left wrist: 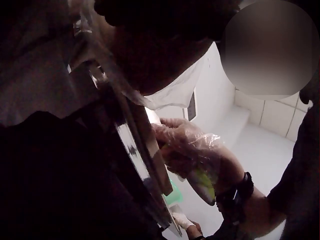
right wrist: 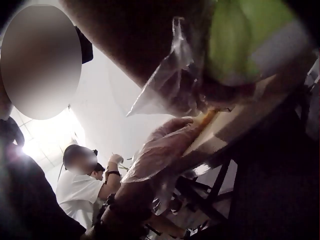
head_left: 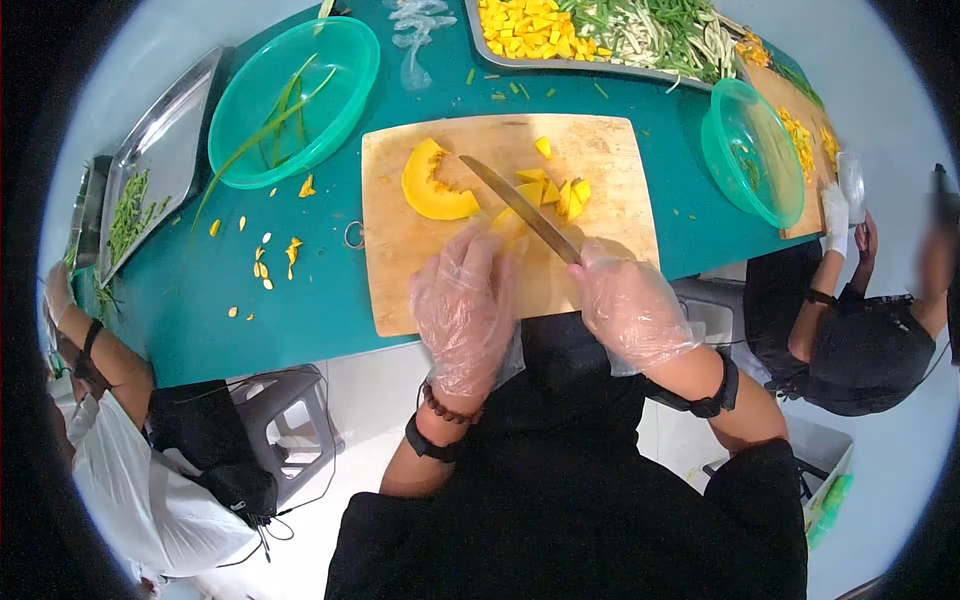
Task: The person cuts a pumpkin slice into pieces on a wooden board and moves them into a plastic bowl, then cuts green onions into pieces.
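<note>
On the wooden cutting board (head_left: 390,285), my right hand (head_left: 632,305) grips a knife (head_left: 520,205) by its handle, the blade slanting up and left over pumpkin. My left hand (head_left: 462,300) holds a pumpkin piece (head_left: 510,230) beside the blade, its fingertips partly hiding the piece. Both hands wear clear plastic gloves. Left of the knife tip lies a curved pumpkin wedge (head_left: 425,190). Cut pumpkin chunks (head_left: 574,198) sit right of the blade, with one small chunk (head_left: 543,147) farther back. In the right wrist view, the gloved left hand (right wrist: 167,145) reaches toward orange pumpkin flesh (right wrist: 207,119).
A green basin (head_left: 365,85) with green strips stands back left, beside a metal tray (head_left: 205,95). Behind the board is a tray (head_left: 610,68) of cut vegetables; another green basin (head_left: 715,150) is at right. Seeds (head_left: 267,284) lie left. People sit on both sides.
</note>
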`<state>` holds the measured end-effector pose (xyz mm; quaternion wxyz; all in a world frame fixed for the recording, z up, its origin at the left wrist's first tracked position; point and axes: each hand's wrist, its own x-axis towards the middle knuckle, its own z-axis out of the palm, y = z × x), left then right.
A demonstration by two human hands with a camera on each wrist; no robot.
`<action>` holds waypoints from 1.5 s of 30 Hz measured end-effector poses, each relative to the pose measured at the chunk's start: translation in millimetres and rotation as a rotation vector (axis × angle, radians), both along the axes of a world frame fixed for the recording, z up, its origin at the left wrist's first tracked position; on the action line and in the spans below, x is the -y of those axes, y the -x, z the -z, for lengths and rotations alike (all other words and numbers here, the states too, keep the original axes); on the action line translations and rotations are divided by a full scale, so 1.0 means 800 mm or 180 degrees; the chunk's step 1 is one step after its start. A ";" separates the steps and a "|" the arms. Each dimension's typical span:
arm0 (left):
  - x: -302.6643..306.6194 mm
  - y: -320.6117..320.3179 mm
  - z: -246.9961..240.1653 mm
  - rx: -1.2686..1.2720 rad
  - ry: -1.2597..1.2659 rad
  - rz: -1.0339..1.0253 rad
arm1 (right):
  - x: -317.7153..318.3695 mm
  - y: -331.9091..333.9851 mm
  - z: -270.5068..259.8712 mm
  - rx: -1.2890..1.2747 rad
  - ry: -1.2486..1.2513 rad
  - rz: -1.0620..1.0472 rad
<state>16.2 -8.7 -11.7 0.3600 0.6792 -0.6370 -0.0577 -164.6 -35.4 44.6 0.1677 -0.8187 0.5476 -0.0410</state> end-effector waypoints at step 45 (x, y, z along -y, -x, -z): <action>0.001 -0.001 -0.007 -0.0230 0.0156 -0.0122 | -0.044 0.012 -0.014 0.0316 -0.0468 0.0650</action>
